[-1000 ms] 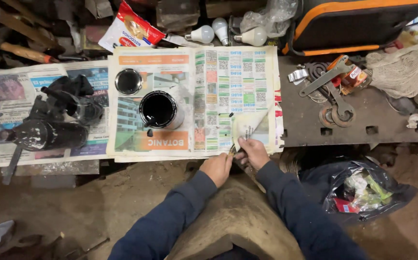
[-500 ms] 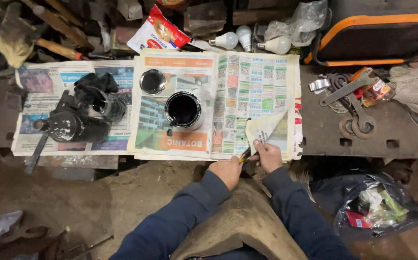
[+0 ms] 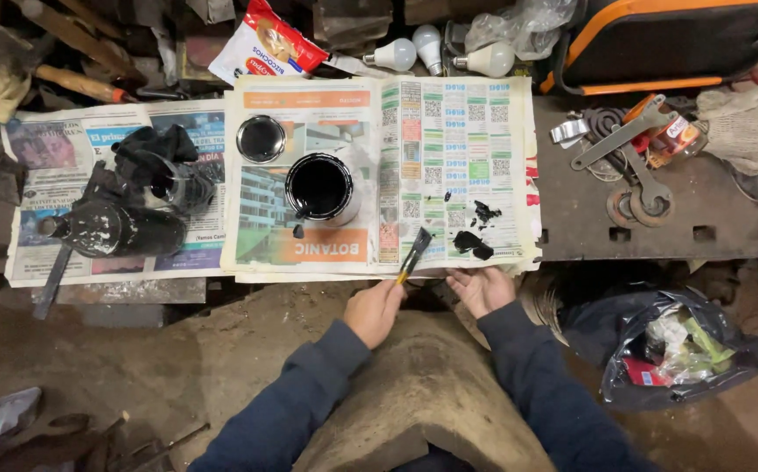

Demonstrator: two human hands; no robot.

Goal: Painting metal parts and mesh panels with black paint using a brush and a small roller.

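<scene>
Just right of the open black paint can [image 3: 321, 186], the left hand [image 3: 375, 312] pinches a light, stiff, black-bristled small paintbrush [image 3: 413, 254] by its thin, likely paint-slick handle, while the right hand [image 3: 482, 289] lies open, fingers loosely spread.

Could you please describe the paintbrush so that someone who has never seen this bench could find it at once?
Start at the newspaper spread across the middle of the workbench. At its near edge, right of the open can of black paint, the left hand holds the paintbrush. It is the only slim tool there, with a yellowish handle and black bristles pointing towards the black smears.
</scene>
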